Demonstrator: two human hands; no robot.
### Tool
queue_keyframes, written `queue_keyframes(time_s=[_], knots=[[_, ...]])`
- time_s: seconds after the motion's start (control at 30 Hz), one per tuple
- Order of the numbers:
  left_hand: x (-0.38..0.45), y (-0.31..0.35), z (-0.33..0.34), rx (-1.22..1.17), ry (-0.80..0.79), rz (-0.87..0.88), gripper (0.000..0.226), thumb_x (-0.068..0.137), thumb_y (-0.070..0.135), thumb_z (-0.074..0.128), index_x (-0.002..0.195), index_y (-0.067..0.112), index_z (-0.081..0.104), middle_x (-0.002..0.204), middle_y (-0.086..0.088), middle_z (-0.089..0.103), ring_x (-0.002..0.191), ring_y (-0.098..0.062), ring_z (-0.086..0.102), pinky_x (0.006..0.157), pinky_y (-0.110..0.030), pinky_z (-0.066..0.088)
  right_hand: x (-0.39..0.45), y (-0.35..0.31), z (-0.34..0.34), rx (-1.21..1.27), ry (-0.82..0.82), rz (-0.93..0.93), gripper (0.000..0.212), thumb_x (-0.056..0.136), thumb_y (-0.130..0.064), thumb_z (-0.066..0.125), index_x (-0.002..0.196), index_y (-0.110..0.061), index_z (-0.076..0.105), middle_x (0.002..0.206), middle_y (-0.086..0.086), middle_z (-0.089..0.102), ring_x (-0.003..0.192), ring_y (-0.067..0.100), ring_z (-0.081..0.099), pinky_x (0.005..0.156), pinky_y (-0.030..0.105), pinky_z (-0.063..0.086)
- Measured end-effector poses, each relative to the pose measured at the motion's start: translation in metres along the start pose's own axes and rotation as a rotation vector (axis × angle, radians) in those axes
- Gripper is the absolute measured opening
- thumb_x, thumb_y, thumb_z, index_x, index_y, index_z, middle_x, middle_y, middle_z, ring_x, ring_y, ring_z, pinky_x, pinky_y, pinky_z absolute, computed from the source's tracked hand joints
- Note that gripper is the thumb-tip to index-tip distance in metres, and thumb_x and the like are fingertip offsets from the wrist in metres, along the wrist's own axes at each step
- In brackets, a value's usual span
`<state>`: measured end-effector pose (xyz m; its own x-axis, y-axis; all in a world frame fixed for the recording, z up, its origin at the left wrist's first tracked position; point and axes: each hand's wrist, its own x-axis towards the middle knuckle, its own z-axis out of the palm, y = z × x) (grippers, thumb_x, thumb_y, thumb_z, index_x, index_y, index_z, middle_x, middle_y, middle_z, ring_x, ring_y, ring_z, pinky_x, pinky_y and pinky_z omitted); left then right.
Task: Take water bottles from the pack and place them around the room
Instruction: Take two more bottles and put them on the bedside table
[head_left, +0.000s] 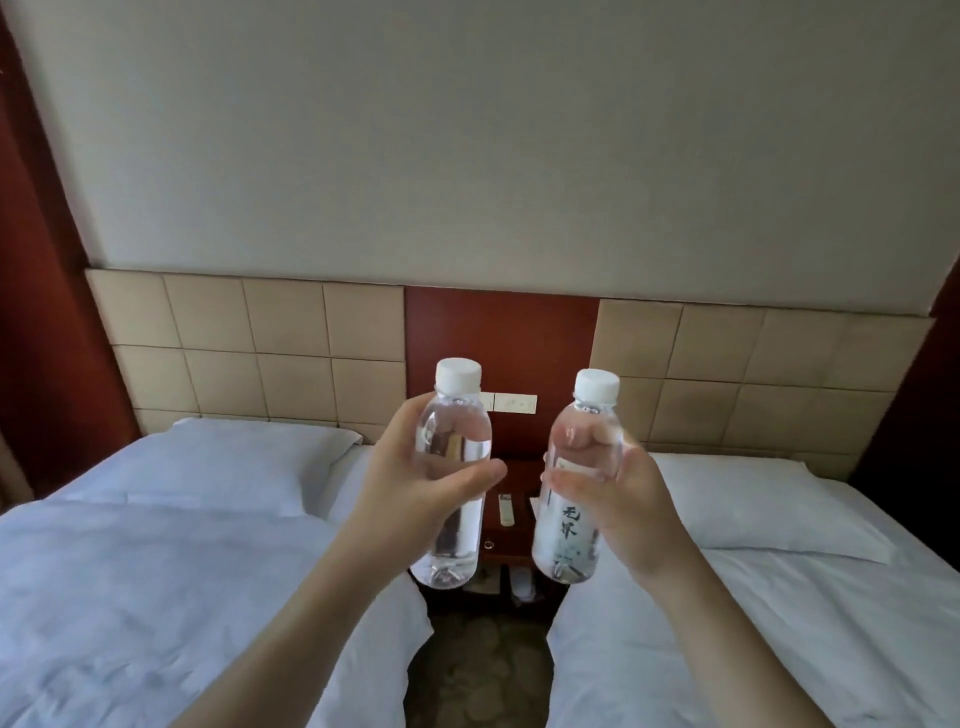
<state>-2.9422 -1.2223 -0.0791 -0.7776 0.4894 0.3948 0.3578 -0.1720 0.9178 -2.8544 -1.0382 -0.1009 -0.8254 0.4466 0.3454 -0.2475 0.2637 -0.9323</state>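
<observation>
I hold two clear water bottles with white caps upright in the air, over the gap between two beds. My left hand (410, 493) grips the left bottle (456, 431) around its middle. My right hand (631, 499) grips the right bottle (569, 525), whose pale label with dark characters faces me. Both bottles hang in front of a dark wooden nightstand (511, 540) against the headboard. The pack is not in view.
A white-sheeted bed (156, 571) lies to the left and another (779, 597) to the right, each with a pillow. A remote (505, 508) lies on the nightstand. A wall switch plate (514, 402) sits above it. Patterned carpet (478, 670) fills the narrow aisle.
</observation>
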Motion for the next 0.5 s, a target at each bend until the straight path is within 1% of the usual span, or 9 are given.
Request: queue_keyframes(time_s=[0.07,0.13,0.2,0.23,0.3,0.37,0.43,0.5], knots=[[0.047,-0.029,-0.001,-0.005,-0.029,0.018,0.044,0.075,-0.001,0.079,0.11,0.017,0.059,0.097,0.003,0.07,0.079,-0.021,0.074,0.068,-0.03,0.061,0.044,0.023,0.002,-0.019,0.012,0.004,0.054,0.059,-0.04,0.077,0.105,-0.019,0.06,0.107,0.008,0.064,0.102,0.027,0.066,0.086,0.042,0.055],[0.1,-0.057,-0.003,-0.005,-0.065,0.029,0.046,0.075,0.002,0.08,0.112,0.021,0.06,0.095,0.003,0.07,0.08,-0.009,0.072,0.069,-0.022,0.059,0.093,0.045,0.004,-0.001,0.043,0.025,0.059,0.058,-0.037,0.077,0.109,-0.013,0.059,0.106,0.015,0.064,0.101,0.032,0.065,0.086,0.044,0.056],[0.155,-0.083,-0.003,-0.014,-0.103,0.017,0.05,0.074,0.008,0.082,0.116,0.024,0.059,0.099,0.002,0.071,0.088,-0.011,0.072,0.074,-0.024,0.059,0.143,0.063,0.006,0.026,0.082,0.048,0.06,0.057,-0.033,0.078,0.108,-0.008,0.058,0.106,0.021,0.064,0.1,0.038,0.065,0.085,0.047,0.056],[0.182,-0.095,-0.001,-0.022,-0.118,0.009,0.052,0.074,0.009,0.083,0.117,0.025,0.059,0.101,0.002,0.071,0.09,-0.012,0.072,0.076,-0.025,0.059,0.167,0.072,0.006,0.027,0.096,0.053,0.059,0.057,-0.032,0.078,0.107,-0.008,0.059,0.105,0.021,0.065,0.101,0.038,0.066,0.087,0.05,0.056],[0.232,-0.118,0.008,-0.04,-0.131,-0.011,0.055,0.071,0.012,0.085,0.118,0.024,0.06,0.098,0.006,0.072,0.086,-0.007,0.072,0.071,-0.02,0.056,0.212,0.089,0.002,0.02,0.106,0.07,0.053,0.06,-0.03,0.078,0.105,-0.011,0.059,0.103,0.019,0.065,0.1,0.036,0.066,0.091,0.058,0.053],[0.277,-0.14,0.021,-0.048,-0.145,-0.025,0.051,0.069,0.011,0.085,0.114,0.022,0.062,0.088,0.013,0.072,0.08,-0.002,0.069,0.067,-0.015,0.052,0.253,0.108,-0.005,0.015,0.113,0.09,0.049,0.062,-0.029,0.078,0.104,-0.013,0.058,0.097,0.015,0.065,0.095,0.033,0.066,0.091,0.062,0.051],[0.319,-0.167,0.034,-0.043,-0.181,-0.018,0.045,0.072,0.002,0.083,0.109,0.016,0.061,0.081,0.016,0.07,0.075,0.001,0.066,0.065,-0.013,0.05,0.293,0.13,-0.015,-0.003,0.133,0.11,0.047,0.063,-0.029,0.078,0.104,-0.018,0.059,0.095,0.01,0.067,0.095,0.029,0.067,0.092,0.06,0.052],[0.361,-0.196,0.049,-0.02,-0.2,-0.013,0.044,0.072,0.001,0.083,0.108,0.013,0.059,0.082,0.015,0.069,0.077,-0.001,0.065,0.068,-0.016,0.051,0.334,0.159,-0.027,0.001,0.133,0.126,0.045,0.066,-0.023,0.078,0.107,-0.018,0.06,0.096,0.008,0.069,0.096,0.025,0.069,0.092,0.055,0.054]])
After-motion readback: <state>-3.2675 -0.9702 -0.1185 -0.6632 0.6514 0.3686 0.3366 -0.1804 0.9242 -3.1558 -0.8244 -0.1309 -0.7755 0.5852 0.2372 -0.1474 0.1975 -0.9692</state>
